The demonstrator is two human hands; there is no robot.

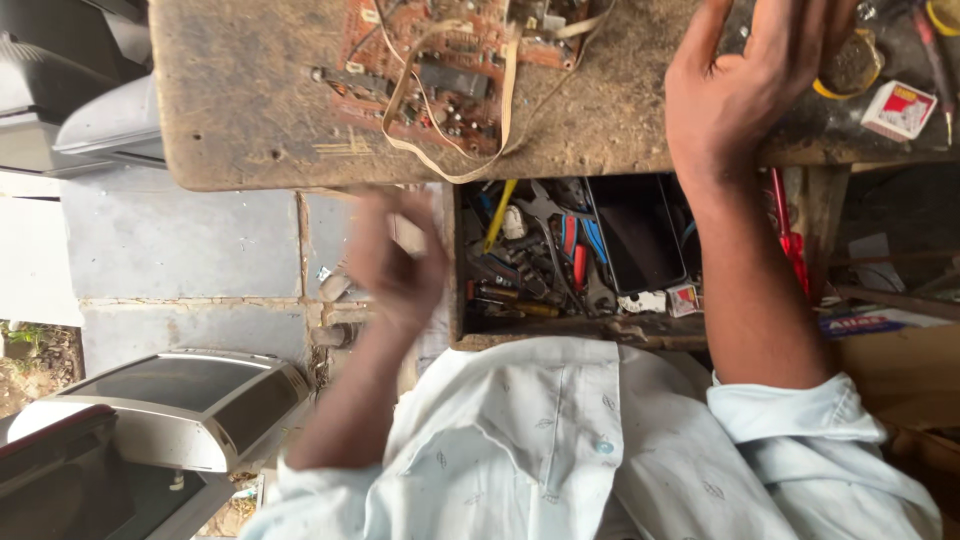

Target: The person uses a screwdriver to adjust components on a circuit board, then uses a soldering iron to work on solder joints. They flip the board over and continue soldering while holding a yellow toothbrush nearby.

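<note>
My right hand (745, 85) lies on the worn wooden bench (250, 110), fingers spread and holding nothing, just left of a round yellow-rimmed tin (852, 68). My left hand (395, 260) is blurred by motion, raised in the air below the bench edge and left of an open drawer (480, 335). Its fingers look loosely apart with nothing in them. A brown circuit board (440, 70) with a looped flat beige cable (505, 95) lies on the bench between my hands.
The drawer holds several tools, pliers (545, 215) and a dark flat screen device (635, 235). A small red and white box (900, 110) sits at the right. A red-handled screwdriver (790, 240) hangs by the bench leg. Grey television sets (170, 405) stand on the floor left.
</note>
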